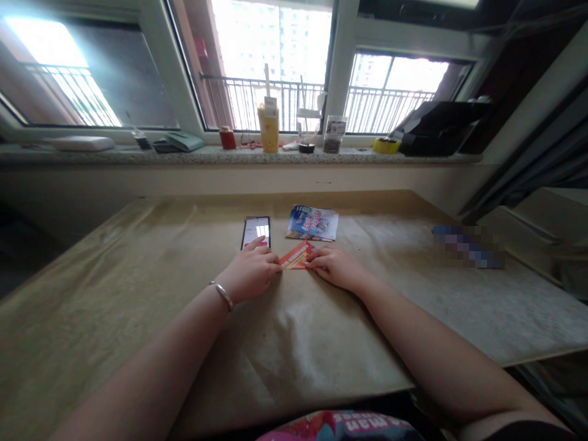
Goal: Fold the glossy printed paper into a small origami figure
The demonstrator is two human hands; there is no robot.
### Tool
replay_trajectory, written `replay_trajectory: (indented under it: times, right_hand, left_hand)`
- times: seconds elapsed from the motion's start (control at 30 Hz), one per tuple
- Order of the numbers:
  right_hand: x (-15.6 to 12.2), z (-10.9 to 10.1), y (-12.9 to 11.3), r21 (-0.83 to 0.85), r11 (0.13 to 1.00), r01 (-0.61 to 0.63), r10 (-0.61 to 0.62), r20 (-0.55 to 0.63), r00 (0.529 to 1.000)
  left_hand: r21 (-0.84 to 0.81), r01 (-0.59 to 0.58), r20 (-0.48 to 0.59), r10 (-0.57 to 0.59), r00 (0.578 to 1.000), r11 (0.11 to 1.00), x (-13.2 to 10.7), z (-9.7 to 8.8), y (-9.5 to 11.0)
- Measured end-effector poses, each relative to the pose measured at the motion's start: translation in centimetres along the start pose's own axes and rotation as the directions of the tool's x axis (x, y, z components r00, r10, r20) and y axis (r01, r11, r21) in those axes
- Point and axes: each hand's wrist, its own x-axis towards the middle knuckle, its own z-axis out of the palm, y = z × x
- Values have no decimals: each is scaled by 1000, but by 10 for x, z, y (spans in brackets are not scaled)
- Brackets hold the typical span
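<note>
A smartphone (pixel 256 230) with a lit screen lies on the table. My left hand (pixel 254 269), wearing a silver bangle on its wrist, rests its outstretched index finger on the lower part of that screen. Its thumb reaches the left corner of a red-orange folded paper (pixel 294 257) with white and yellow print. At the paper's right edge, my right hand (pixel 337 266) has its fingers and thumb closed on the sheet. Just behind the paper is a small stack of blue printed leaflets (pixel 313 223), not touched by either hand.
A brown covering (pixel 275 355) spreads over the table. On the windowsill stand a yellow drink cup (pixel 269 131), a red jar (pixel 227 138), a clear cup (pixel 334 133), yellow tape (pixel 386 145) and a black box-like object (pixel 436 128). A blurred patch (pixel 468 246) lies at right.
</note>
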Motion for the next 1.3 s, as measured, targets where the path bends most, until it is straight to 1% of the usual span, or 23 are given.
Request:
replay_trajectory:
  times: [0.17,0.37,0.57,0.77,0.93,1.13,1.2,1.27,1.3]
  right_hand:
    - [0,-1,-1,-4,1000,-2,2,3,1000]
    - [0,-2,-1,-10,1000,-1,1,14,1000]
    - [0,-4,-1,1,1000,-6,6,25,1000]
    - [-1,-3,-1,-4,1000,-7,7,24,1000]
    - [-2,-2,0,3,1000,-11,11,24,1000]
    - [-2,-2,0,15,1000,6,-6,15,1000]
    - [-1,-3,-1,23,1000,10,-10,11,1000]
    - [-1,-3,-3,25,1000,4,-4,11,1000]
    - [-1,-4,-4,22,1000,-5,4,10,1000]
  left_hand:
    - [23,1,11,-1,1000,1000,-1,-2,-1]
    - [12,6,12,-6,1000,1000,-3,-2,-5]
    - [2,47,22,-47,999,999,-8,-4,-11]
    - [23,64,81,-66,994,998,-11,-4,-14]
    - [23,103,129,-105,986,994,-12,-5,-16]
    - [17,88,157,-90,984,996,-13,-6,-18]
    - [52,118,172,-126,977,992,-14,-6,-15]
    - [107,177,176,-194,965,978,-13,-6,-10]
    - [129,205,161,-224,961,970,-12,-5,-7]
